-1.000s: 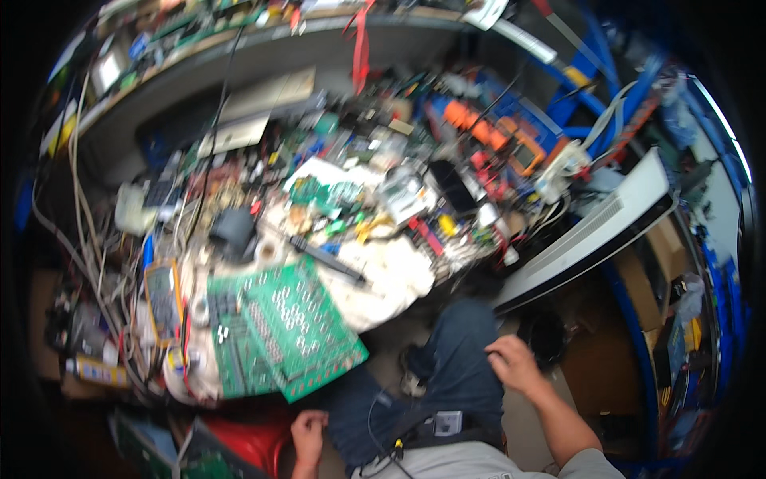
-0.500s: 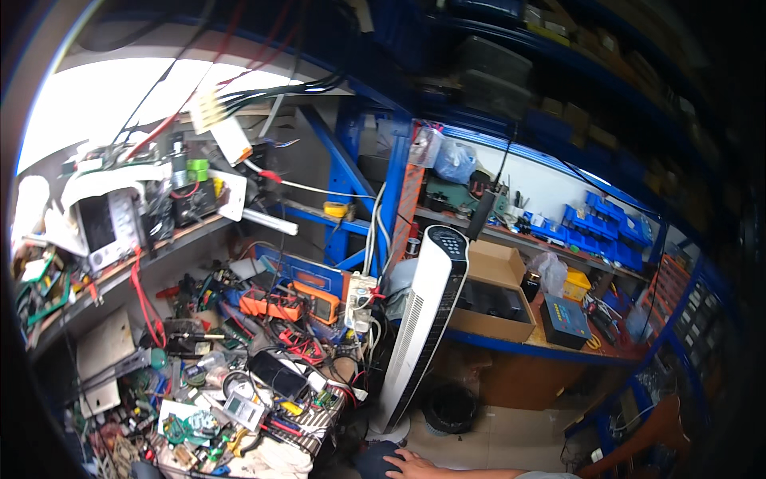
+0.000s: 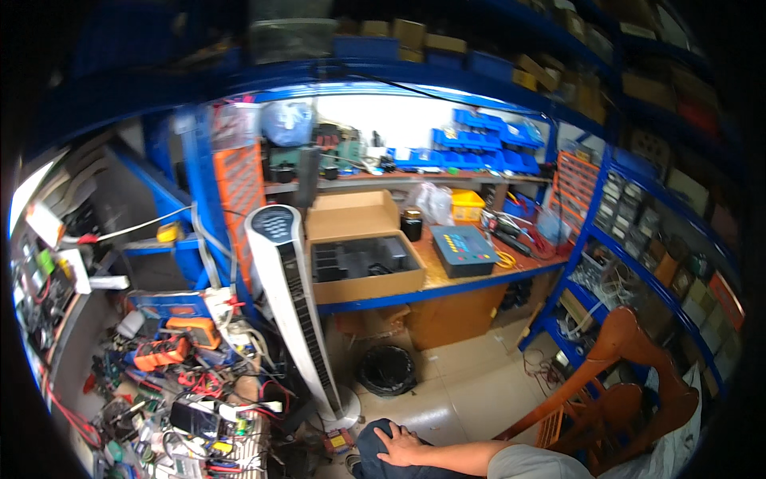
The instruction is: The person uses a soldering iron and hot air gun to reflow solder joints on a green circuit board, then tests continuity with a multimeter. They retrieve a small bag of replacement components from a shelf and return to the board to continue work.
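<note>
My right hand [image 3: 401,449] lies on my knee [image 3: 372,443], which is covered in dark cloth. The palm faces down and the fingers are stretched and slightly apart, with nothing held. Its bare forearm runs to a grey sleeve [image 3: 533,461] at the lower edge. My left hand is out of sight. Beyond the knee, a tall white tower fan [image 3: 294,307] stands on the floor, apart from the hand. A black-lined waste bin [image 3: 387,370] is behind the knee, also untouched.
At left, a cluttered bench holds orange multimeters [image 3: 162,351], a dark phone [image 3: 195,418] and tangled leads. The far bench carries an open cardboard box [image 3: 367,281] and a grey-blue case [image 3: 464,250]. A wooden chair [image 3: 594,359] stands at right beside blue shelving [image 3: 658,257].
The view has swung right, so the cluttered bench shifts left and the chair and right shelving show more fully. My right hand stays on the knee, with more of the forearm visible.
</note>
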Demonstrator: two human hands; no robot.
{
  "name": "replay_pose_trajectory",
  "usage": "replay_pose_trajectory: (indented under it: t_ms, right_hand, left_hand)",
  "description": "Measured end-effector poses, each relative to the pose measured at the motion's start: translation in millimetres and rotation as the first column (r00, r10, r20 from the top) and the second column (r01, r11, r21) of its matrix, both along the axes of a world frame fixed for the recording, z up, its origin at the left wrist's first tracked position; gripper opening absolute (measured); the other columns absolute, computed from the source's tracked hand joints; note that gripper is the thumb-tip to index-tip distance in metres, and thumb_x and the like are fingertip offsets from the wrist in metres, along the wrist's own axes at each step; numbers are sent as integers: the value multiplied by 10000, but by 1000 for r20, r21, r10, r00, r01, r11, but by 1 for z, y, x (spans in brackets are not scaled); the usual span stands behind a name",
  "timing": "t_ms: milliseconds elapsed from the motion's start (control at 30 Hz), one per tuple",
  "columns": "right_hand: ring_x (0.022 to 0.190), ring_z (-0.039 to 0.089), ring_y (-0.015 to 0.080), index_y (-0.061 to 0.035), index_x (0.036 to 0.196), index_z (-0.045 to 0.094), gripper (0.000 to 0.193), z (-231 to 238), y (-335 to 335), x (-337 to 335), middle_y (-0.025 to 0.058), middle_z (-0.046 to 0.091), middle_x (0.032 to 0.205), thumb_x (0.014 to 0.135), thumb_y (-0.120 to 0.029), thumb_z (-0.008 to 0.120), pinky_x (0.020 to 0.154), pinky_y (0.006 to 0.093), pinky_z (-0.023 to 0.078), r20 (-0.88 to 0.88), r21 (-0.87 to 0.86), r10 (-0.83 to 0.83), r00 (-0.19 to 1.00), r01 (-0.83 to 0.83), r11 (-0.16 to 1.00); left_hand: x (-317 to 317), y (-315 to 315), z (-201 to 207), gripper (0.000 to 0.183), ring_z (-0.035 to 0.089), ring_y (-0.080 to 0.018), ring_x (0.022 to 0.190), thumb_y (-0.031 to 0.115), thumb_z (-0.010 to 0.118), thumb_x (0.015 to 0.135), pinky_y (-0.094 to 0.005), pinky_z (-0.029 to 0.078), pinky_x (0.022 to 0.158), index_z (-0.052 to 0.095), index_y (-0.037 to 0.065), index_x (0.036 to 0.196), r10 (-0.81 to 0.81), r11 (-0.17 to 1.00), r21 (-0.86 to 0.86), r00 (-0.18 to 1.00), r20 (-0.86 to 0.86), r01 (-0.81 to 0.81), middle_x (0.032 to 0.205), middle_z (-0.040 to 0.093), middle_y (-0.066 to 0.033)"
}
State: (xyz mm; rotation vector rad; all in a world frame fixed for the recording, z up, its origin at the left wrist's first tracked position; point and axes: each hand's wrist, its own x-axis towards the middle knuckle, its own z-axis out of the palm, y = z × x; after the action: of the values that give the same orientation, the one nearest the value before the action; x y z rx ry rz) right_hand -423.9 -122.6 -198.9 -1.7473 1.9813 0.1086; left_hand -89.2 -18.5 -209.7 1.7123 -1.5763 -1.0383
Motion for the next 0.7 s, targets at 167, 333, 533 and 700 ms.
replay_pose_trajectory:
  t_ms: [167, 333, 533, 700]
  right_hand:
    - [1395, 397, 540, -213, 1667, 151, 891, -7, 14, -33, 323, 243, 1617, 968, -562, 580, 1123, 616, 397, 107, -73, -60, 992, 68, 995]
    - [1449, 314, 558, -227, 1670, 82, 924, -9, 8, -34, 329, 131, 1660, 971, -535, 602, 1126, 649, 375, 245, -60, 31, 969, -17, 998]
    - [1418, 344, 557, -266, 1615, 325, 841, 0, 20, -24, 273, 188, 1650, 891, -444, 715, 1153, 642, 370, 297, -133, -86, 951, 130, 983]
    - [1431, 306, 568, -263, 1634, 273, 918, 2, 22, -39, 300, 147, 1651, 865, -440, 741, 1159, 653, 347, 307, -160, -88, 948, 143, 977]
  left_hand:
    - [-33, -11, -4, 264, 722, -243, 895, 225, 562, 1049, -362, 553, 850, 696, 89, 1231, -109, 994, 0, 991, 72, 109, 1000, 773, -143]
    - [-65, -27, -13, 263, 722, -249, 893, 227, 564, 1046, -365, 553, 846, 698, 87, 1224, -224, 974, 21, 964, 142, 224, 997, 772, -145]
    - [-87, -39, -29, 261, 722, -255, 890, 229, 566, 1043, -369, 554, 842, 701, 86, 1216, -278, 960, 38, 941, 196, 276, 993, 771, -148]
    - [-96, -51, -36, 261, 722, -260, 888, 230, 568, 1040, -372, 554, 838, 703, 85, 1208, -318, 948, 55, 922, 222, 314, 991, 771, -151]
